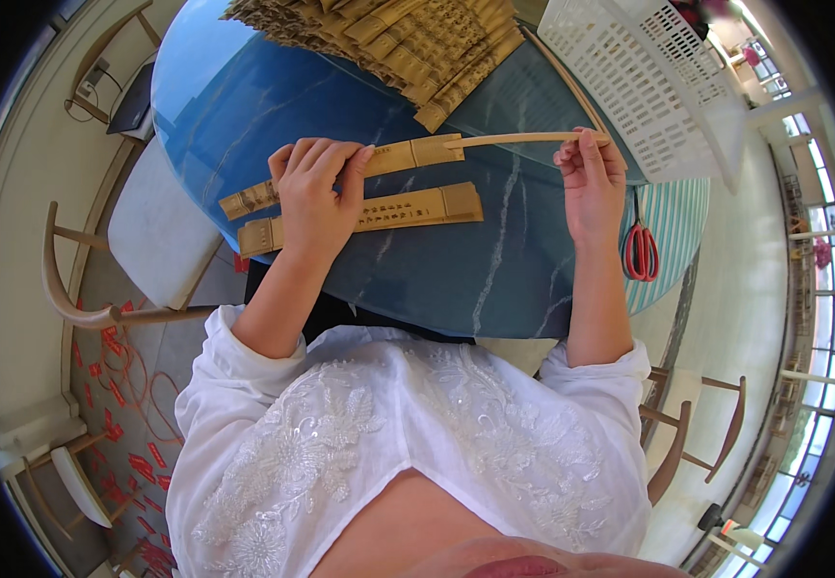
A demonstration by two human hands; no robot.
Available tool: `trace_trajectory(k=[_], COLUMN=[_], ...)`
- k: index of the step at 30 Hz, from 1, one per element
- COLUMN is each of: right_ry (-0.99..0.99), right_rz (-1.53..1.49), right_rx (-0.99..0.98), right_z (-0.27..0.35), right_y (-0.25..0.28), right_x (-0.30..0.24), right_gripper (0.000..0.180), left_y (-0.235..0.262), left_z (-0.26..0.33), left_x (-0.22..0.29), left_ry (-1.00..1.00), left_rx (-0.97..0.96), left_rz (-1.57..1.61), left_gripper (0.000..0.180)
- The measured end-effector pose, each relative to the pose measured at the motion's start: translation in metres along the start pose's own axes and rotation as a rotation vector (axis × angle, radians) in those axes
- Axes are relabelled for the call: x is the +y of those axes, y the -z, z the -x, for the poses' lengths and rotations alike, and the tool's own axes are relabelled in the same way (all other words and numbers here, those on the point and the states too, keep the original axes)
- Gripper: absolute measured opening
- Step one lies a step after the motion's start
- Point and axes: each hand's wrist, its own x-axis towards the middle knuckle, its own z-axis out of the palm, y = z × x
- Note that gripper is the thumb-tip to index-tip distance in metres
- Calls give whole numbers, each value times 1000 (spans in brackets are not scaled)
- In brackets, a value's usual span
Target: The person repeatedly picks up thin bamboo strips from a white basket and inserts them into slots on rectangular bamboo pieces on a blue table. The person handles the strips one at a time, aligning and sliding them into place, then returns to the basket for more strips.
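Note:
My left hand grips a long, flat gold paper sleeve with its fingers wrapped over it. From the sleeve's right end a thin pale wooden stick sticks out, its left part hidden inside. My right hand pinches the stick's far right end between thumb and fingers. Just below, nearer to me, another gold paper sleeve with dark print lies on the blue marbled table, partly covered by my left hand. Beyond, a large pile of gold paper sleeves is heaped in layers.
A white perforated plastic basket stands at the far right, with pale sticks alongside. Red-handled scissors lie right of my right hand, by a striped mat. Chairs surround the table; red scraps litter the left floor.

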Motion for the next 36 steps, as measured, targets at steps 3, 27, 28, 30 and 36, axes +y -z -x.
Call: trace_trajectory(k=[3,27,28,30,36], right_ry=[-81,-86,-33,16,48], right_rz=[18,101,144,191,254], right_rx=[-124,109,145,145,162], right_z=[6,0,0,-1,-1], right_y=[-9,-13,-15,-10,-8], right_x=[8,3,1,3,9], right_gripper=[14,14,15,17,24], left_y=[1,-2,-2,-2,-3], left_z=[1,7,6,6,7], left_x=[3,9,9,10,11], left_ry=[-15,-118,-100,-62,-80], left_rx=[-9,-147,-157,-177,-167], left_rz=[-4,-59,-36,7,34], left_gripper=[8,39,38,37,36])
